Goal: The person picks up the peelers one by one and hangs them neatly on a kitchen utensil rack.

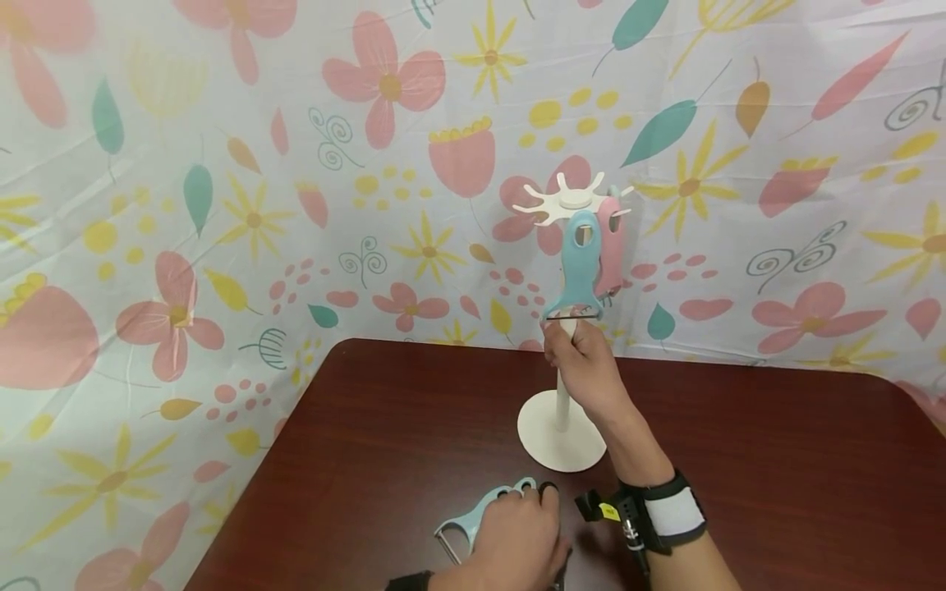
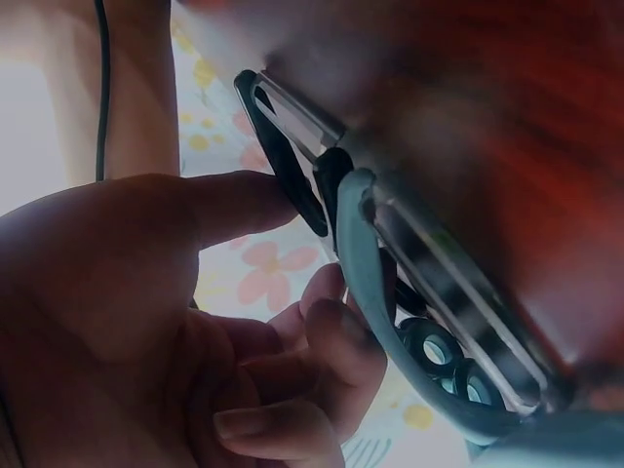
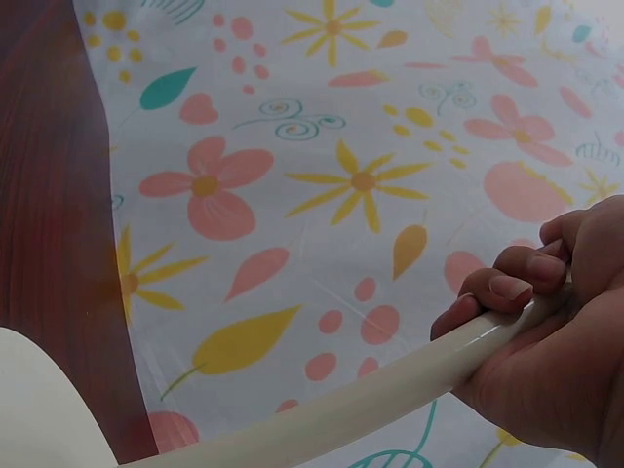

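In the head view my right hand [image 1: 584,365] grips the white post [image 1: 562,402] of an upright stand with a round base [image 1: 543,447]. The right wrist view shows its fingers curled round the post [image 3: 370,400]. From the stand's pronged top [image 1: 574,199] hang a light blue peeler [image 1: 581,258] and a pink one [image 1: 610,254]. My left hand [image 1: 517,529] is low over the table, by a light blue peeler [image 1: 473,517]. In the left wrist view its thumb and fingers pinch a black peeler [image 2: 278,151], close against the light blue peeler [image 2: 361,263].
A dark red-brown table [image 1: 369,435] lies under the stand and both hands. Behind it hangs a white cloth [image 1: 296,148] with flowers and leaves. A black strap with a small device [image 1: 668,513] sits on the right wrist.
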Action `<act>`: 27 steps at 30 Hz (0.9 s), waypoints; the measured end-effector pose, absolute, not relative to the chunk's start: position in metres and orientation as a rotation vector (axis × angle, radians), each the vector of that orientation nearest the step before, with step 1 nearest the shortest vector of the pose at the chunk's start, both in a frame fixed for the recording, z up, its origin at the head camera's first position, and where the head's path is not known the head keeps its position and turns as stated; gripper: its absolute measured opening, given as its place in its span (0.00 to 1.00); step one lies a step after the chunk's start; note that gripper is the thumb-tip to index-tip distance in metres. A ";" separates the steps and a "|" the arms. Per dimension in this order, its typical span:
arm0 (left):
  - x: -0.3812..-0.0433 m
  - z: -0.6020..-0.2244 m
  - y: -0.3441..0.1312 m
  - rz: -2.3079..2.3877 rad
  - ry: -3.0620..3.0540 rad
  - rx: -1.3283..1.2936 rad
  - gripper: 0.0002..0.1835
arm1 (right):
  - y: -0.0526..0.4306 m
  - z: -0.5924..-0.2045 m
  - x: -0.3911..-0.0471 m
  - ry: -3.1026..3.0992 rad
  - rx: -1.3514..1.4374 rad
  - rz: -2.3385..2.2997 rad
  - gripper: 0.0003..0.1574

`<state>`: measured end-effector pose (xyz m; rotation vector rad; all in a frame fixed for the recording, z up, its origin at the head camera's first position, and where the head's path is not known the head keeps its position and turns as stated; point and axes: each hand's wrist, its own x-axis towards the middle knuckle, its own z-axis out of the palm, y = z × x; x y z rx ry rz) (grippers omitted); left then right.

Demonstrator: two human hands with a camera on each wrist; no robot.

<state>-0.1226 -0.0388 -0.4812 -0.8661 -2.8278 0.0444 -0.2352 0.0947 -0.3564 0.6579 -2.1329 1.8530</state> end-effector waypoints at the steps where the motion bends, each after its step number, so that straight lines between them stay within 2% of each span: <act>1: -0.123 -0.481 -0.038 0.037 -2.848 -0.863 0.22 | 0.094 -0.356 -0.235 -2.134 0.655 1.854 0.29; 14: -0.124 -0.476 -0.037 -0.268 -3.059 -0.909 0.13 | 0.094 -0.355 -0.233 -2.139 0.634 1.865 0.29; 27: -0.126 -0.468 -0.042 -0.571 -3.191 -0.985 0.14 | 0.095 -0.357 -0.236 -2.111 0.658 1.892 0.31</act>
